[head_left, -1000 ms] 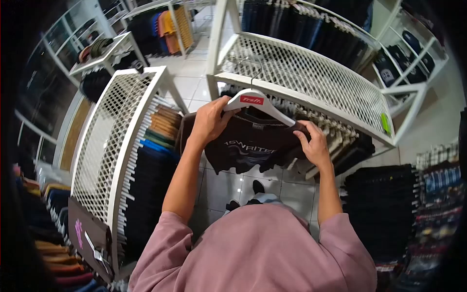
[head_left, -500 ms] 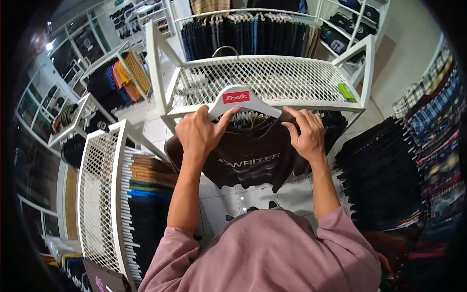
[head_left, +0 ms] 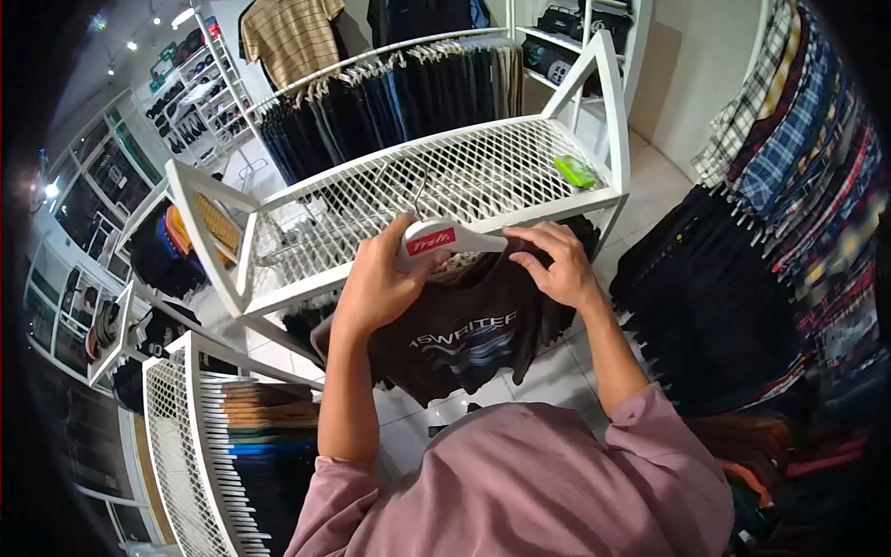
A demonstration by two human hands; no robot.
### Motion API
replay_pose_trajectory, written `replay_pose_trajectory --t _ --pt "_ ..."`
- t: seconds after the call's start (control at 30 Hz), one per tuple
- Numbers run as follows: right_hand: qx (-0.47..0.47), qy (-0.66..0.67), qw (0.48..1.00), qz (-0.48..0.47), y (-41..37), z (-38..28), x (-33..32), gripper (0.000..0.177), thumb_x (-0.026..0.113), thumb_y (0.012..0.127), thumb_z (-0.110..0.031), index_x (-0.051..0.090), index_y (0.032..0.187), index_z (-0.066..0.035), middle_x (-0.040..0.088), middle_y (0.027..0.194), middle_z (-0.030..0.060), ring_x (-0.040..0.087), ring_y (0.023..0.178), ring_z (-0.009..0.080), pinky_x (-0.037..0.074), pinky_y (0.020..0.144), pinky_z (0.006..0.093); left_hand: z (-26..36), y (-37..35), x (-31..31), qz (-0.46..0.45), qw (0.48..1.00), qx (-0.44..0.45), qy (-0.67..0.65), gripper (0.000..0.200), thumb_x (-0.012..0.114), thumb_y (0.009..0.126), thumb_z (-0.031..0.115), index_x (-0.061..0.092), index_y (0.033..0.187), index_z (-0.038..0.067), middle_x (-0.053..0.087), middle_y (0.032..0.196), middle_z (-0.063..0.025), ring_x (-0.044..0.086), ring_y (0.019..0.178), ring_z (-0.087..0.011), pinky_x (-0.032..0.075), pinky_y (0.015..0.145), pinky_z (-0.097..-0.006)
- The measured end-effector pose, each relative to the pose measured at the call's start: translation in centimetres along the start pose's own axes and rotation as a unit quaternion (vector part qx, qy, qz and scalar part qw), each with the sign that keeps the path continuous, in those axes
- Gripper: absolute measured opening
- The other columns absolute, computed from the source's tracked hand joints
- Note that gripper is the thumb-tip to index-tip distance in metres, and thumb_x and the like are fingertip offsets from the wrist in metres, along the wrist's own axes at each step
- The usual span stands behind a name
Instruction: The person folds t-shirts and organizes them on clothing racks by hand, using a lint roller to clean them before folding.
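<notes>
Standing beyond the work, a white mesh-topped rack [head_left: 501, 153] backs a dark shirt [head_left: 436, 311], held centrally on a white hanger [head_left: 478, 243]. The left hand [head_left: 382, 278] clasps the hanger's left part; the right hand [head_left: 557, 265] pinches shoulder cloth at its right end. Ideally, steady the left grip and ease the cloth evenly, keeping the red label [head_left: 431, 241] level.

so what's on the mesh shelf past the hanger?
A bright green item near the right end of the white mesh shelf; left end unclear. The left hand and white hanger cover part of its near edge, hiding anything there.
</notes>
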State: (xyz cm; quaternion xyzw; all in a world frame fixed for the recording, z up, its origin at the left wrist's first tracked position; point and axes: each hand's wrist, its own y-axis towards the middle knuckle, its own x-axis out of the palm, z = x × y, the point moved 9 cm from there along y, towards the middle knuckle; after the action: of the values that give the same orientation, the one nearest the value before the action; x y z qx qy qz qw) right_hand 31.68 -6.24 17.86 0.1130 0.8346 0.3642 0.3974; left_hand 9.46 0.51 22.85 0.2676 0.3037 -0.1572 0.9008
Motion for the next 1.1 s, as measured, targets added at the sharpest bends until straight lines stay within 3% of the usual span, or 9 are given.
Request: replay_pose_trajectory --t 0.13,0.3,0.47,0.57,0.63,0.7,0.9,1.0,1.1 --pt "0.074 0.048 0.996 0.031 0.3 7.6 -1.6 0.029 0.073 0.093 -0.026 0.074 0.114 -0.006 0.07 0.106 0.0149 0.066 0.101 0.032 0.049 0.091 0.039 -2.2 2.1 5.1 -0.046 0.995 -0.071 -0.051 0.066 0.081 0.09 0.035 0.056 0.125 -0.015 0.072 0.091 -0.0179 0.065 0.08 -0.0152 0.053 0.069 -0.0321" --pt "0.135 -0.19 0.965 0.122 2.1 20.8 -2.8 0.033 0.073 0.09 -0.026 0.072 0.117 -0.009 0.062 0.122 0.0139 0.058 0.116 0.0355 0.045 0.098 0.0466 -4.1 3.8 8.1 -0.007 0.988 -0.114 -0.101 0.081 0.076 0.094 0.041 0.046 0.138 -0.021 0.07 0.097 -0.0218 0.067 0.082 -0.0158 0.054 0.068 -0.031" --pt "0.243 -0.328 0.913 -0.009 2.8 29.1 -0.7 0.048 0.067 0.093 -0.029 0.059 0.138 -0.015 0.06 0.126 0.0181 0.055 0.12 0.0377 0.042 0.098 0.056 -5.9 3.6 7.9 0.018 0.985 -0.149 -0.083 0.065 0.067 0.098 0.046 0.06 0.121 -0.015 0.065 0.077 -0.015 0.059 0.069 -0.0137 0.049 0.061 -0.0319" --pt "0.234 -0.338 0.911 -0.027 2.7 30.4 0.4 0.053 0.067 0.093 -0.031 0.055 0.142 -0.015 0.059 0.126 0.0212 0.055 0.12 0.0374 0.043 0.099 0.0532 -6.1 2.5 6.3 0.022 0.982 -0.169 -0.085 0.062 0.066 0.099 0.046 0.061 0.116 -0.013 0.062 0.073 -0.0117 0.055 0.066 -0.0124 0.046 0.058 -0.0328" --pt "0.26 -0.308 0.915 -0.027 3.2 26.0 0.5 0.055 0.064 0.095 -0.03 0.05 0.146 -0.012 0.058 0.126 0.024 0.055 0.12 0.0402 0.044 0.099 0.0509 -7.2 1.1 4.4 0.052 0.979 -0.179 -0.08 0.06 0.065 0.099 0.046 0.061 0.114 -0.012 0.059 0.069 -0.0084 0.052 0.063 -0.0106 0.043 0.055 -0.0319" --pt "0.214 -0.122 0.961 0.125 2.8 20.5 -0.2 0.057 0.061 0.098 -0.027 0.046 0.148 -0.005 0.058 0.125 0.0261 0.054 0.117 0.0428 0.044 0.099 0.0494 -8.7 -0.9 2.9 0.053 0.968 -0.224 -0.097 0.06 0.066 0.099 0.046 0.061 0.116 -0.011 0.057 0.067 -0.0055 0.05 0.061 -0.0089 0.041 0.053 -0.0293" --pt "0.005 0.08 0.992 0.094 0.7 -2.7 7.2 0.06 0.065 0.099 -0.024 0.044 0.149 0.002 0.059 0.124 0.0214 0.055 0.112 0.0383 0.049 0.093 0.0468 -10.0 -7.1 -2.2 0.108 0.942 -0.263 -0.178 0.04 0.062 0.104 0.038 0.064 0.102 -0.002 0.05 0.067 0.0048 0.042 0.06 -0.0037 0.034 0.052 -0.0235" --pt "-0.102 0.022 0.989 0.108 -0.7 -6.0 12.3 0.068 0.072 0.094 -0.033 0.047 0.147 0.002 0.061 0.12 0.0199 0.057 0.112 0.0364 0.051 0.09 0.0441 -10.3 -11.1 -5.1 0.158 0.924 -0.299 -0.178 0.04 0.061 0.104 0.04 0.066 0.096 0.001 0.05 0.065 0.0042 0.041 0.056 -0.004 0.032 0.049 -0.0237" --pt "0.002 -0.018 0.993 0.118 -1.0 -2.6 14.9 0.066 0.067 0.097 -0.029 0.042 0.149 0.003 0.056 0.127 0.0254 0.055 0.115 0.0414 0.046 0.097 0.0486 -11.3 -15.9 -8.7 0.22 0.904 -0.314 -0.189 0.042 0.061 0.104 0.042 0.067 0.095 0.001 0.05 0.064 0.0044 0.04 0.054 -0.0041 0.031 0.048 -0.0237"
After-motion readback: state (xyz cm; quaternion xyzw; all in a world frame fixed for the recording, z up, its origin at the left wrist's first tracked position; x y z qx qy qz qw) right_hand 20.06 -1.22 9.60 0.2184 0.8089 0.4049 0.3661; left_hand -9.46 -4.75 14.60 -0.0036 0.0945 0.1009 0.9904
